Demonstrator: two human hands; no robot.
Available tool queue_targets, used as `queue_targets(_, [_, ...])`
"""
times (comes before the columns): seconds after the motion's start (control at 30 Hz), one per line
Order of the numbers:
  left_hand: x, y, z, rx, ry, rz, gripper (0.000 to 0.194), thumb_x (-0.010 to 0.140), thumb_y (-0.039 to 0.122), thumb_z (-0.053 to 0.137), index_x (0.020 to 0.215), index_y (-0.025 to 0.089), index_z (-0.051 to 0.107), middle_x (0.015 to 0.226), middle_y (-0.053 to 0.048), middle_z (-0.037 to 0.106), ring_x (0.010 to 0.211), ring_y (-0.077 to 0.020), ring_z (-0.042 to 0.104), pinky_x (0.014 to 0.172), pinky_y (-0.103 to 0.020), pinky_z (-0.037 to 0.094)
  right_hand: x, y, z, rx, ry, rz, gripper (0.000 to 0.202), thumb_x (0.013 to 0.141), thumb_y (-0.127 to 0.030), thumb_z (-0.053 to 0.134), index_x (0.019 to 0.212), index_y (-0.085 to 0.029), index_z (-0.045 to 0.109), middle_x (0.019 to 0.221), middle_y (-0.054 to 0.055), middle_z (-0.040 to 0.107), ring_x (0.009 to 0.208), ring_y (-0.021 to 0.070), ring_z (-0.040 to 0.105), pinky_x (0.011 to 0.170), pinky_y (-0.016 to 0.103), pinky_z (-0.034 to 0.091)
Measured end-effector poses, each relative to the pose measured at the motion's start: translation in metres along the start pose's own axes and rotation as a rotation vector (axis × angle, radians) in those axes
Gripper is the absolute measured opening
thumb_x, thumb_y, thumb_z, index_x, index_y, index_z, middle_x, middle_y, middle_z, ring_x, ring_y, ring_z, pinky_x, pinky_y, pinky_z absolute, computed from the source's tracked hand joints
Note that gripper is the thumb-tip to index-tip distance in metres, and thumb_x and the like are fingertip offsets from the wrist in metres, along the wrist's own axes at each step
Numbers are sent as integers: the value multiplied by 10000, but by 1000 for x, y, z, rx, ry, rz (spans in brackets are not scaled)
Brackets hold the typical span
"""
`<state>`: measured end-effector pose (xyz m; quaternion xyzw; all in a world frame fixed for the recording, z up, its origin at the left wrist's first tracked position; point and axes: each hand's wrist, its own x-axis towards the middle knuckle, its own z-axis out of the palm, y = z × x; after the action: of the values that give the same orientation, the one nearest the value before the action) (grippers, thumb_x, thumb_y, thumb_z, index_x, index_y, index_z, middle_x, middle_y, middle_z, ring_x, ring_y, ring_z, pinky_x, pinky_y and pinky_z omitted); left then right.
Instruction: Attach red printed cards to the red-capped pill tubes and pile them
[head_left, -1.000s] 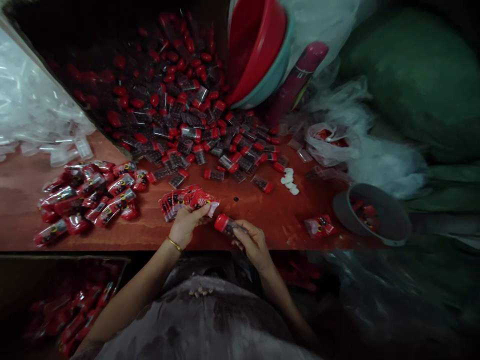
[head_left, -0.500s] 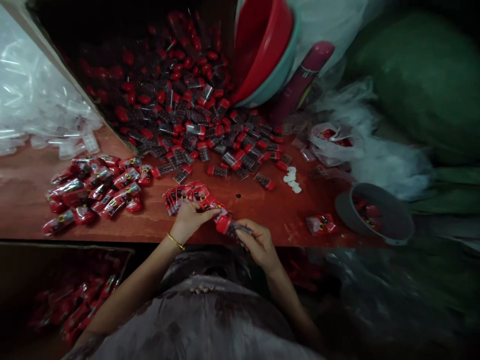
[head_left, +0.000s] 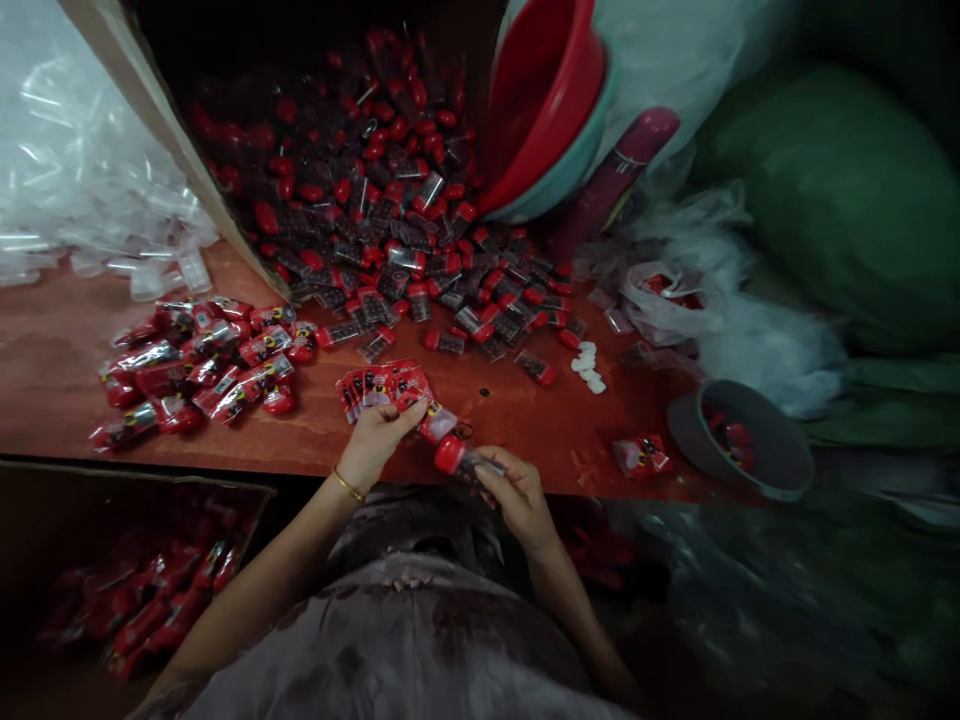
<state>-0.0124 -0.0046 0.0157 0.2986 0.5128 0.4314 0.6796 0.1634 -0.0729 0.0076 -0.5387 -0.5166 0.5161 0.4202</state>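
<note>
- Head view: I've got the left hand (head_left: pixel 375 442), fingers pinching a printed red wrapper (head_left: pixel 438 422)!
- Right hand (head_left: pixel 523 495), fingers wrapped round a red-capped tube (head_left: pixel 459 461).
- Tube's capped end is right beside that wrapper, over the bench (head_left: pixel 559 435).

The right hand (head_left: pixel 519 495) hid the lower end of the red-capped tube (head_left: pixel 463 463), and the left hand (head_left: pixel 375 440) covered part of the red wrapper (head_left: pixel 439 422), whose print was too small to read. The top edge cut off the red basin (head_left: pixel 541 120) and the large cardboard box (head_left: pixel 154 115), its depths lost in darkness. The left edge cropped the clear plastic tubes (head_left: pixel 97 185); the green sack (head_left: pixel 840 210) ran out at right, blurred. Red pieces (head_left: pixel 736 440) in the grey bowl (head_left: pixel 776 470) were indistinct.
</note>
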Motion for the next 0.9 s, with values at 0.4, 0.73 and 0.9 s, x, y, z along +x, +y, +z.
queue_targets(0.4, [9, 1, -16, 255, -186, 116, 355, 644, 493, 705, 603, 140, 710, 543, -1, 631, 516, -98, 491, 549, -225, 383, 10, -2, 0, 65, -13, 135, 282, 749, -449, 562, 765, -175, 627, 501, -39, 490, 401, 74, 390, 380, 181, 292])
queue_targets(0.73, [0, 2, 10, 96, -183, 88, 309, 517, 392, 810, 668, 146, 698, 646, -9, 678, 603, -130, 563, 637, -251, 457, 12, 2, 3, 25, 19, 71, 281, 815, -441, 516, 820, -177, 610, 510, -43, 488, 429, 81, 428, 394, 183, 302])
queue_targets(0.9, [-1, -13, 23, -40, -140, 78, 292, 536, 364, 813, 693, 149, 693, 706, -9, 692, 644, -119, 580, 667, -245, 465, 13, 8, 9, -22, 141, -44, 251, 881, -418, 460, 846, -192, 565, 578, -49, 462, 449, 65, 389, 431, 182, 340])
